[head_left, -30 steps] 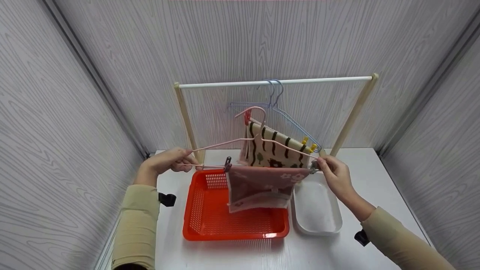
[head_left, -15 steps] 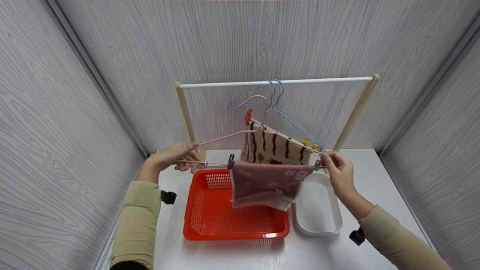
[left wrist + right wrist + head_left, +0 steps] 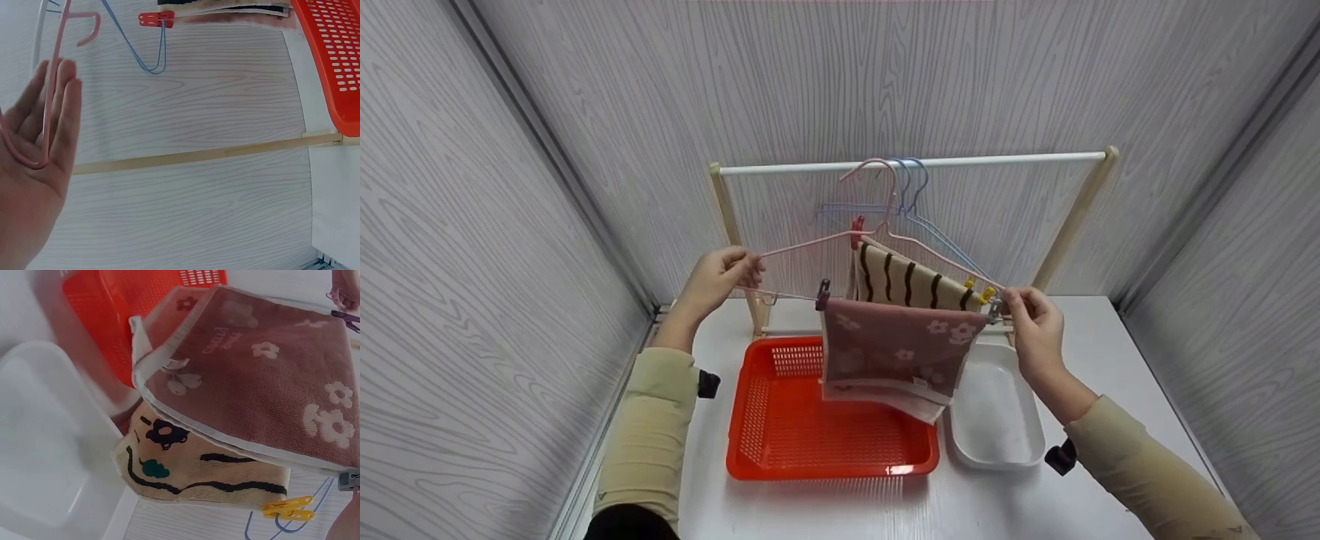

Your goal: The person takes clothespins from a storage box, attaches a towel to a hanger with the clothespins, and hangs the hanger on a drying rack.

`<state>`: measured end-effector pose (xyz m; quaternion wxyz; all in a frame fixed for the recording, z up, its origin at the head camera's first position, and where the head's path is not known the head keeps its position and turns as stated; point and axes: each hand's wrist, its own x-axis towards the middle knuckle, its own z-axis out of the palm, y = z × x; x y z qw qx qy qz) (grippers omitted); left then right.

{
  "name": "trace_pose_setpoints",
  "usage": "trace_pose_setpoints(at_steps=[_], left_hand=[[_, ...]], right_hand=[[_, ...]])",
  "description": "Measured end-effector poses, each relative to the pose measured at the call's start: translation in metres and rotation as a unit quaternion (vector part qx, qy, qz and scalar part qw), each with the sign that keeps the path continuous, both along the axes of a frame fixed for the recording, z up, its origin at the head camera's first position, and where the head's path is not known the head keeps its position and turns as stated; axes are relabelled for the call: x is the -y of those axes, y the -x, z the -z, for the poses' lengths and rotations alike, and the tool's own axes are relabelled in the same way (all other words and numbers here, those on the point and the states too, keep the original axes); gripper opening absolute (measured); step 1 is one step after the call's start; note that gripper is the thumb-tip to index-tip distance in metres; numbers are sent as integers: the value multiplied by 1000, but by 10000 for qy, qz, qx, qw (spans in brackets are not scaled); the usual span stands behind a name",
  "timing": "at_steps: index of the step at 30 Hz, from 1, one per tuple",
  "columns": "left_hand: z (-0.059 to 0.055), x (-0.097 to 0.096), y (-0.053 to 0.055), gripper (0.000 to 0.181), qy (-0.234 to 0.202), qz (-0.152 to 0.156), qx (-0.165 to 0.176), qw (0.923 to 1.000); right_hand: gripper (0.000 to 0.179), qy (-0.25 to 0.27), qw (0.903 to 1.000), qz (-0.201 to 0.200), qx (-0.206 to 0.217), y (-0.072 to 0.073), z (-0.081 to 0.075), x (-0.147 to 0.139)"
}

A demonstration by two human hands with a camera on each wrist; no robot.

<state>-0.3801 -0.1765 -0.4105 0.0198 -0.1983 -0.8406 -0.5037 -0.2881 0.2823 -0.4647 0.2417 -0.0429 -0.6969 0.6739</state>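
Observation:
A pink wire hanger [image 3: 810,242] spans between my hands, its hook level with the white rail in the head view. My left hand [image 3: 720,277] holds the hanger's left end; the left wrist view shows the looped end lying against the palm. At the right end, my right hand [image 3: 1036,330] pinches the hanger between thumb and fingers. Draped over its lower bar is a dusty-pink flowered towel [image 3: 896,349], fastened by a purple clip [image 3: 823,295] and a grey clip [image 3: 350,480]. Behind it, a beige striped towel [image 3: 202,467] hangs with red and yellow clips on blue hangers [image 3: 949,244].
A drying rack with a white rail [image 3: 997,160] and wooden legs [image 3: 1076,214] stands at the back. On the white table [image 3: 810,514] sit an orange-red basket [image 3: 739,420] and, right of it, a white tray [image 3: 997,409]. Walls rise on both sides.
Both hands have raised the pink hanger with its towel, the left hand rising more. The hook has climbed from below the rail to its height. The blue hangers have stayed put.

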Motion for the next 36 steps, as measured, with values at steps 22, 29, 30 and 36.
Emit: trace_pose_setpoints(at_steps=[22,29,30,36], left_hand=[[-17,-15,33,16,-294,-1592,-1684,9723],[-25,-21,44,17,-319,-1900,-1897,9628],[-25,-22,45,17,-287,-1949,-1916,9615],[-22,-27,49,24,159,-2103,-1981,9572]], right_hand=[[21,517,9922,133,-1127,48,-35,7],[23,608,9868,193,-1486,66,-52,5],[23,575,9861,204,-1544,67,-54,5],[22,160,9829,403,-1789,77,-68,2]])
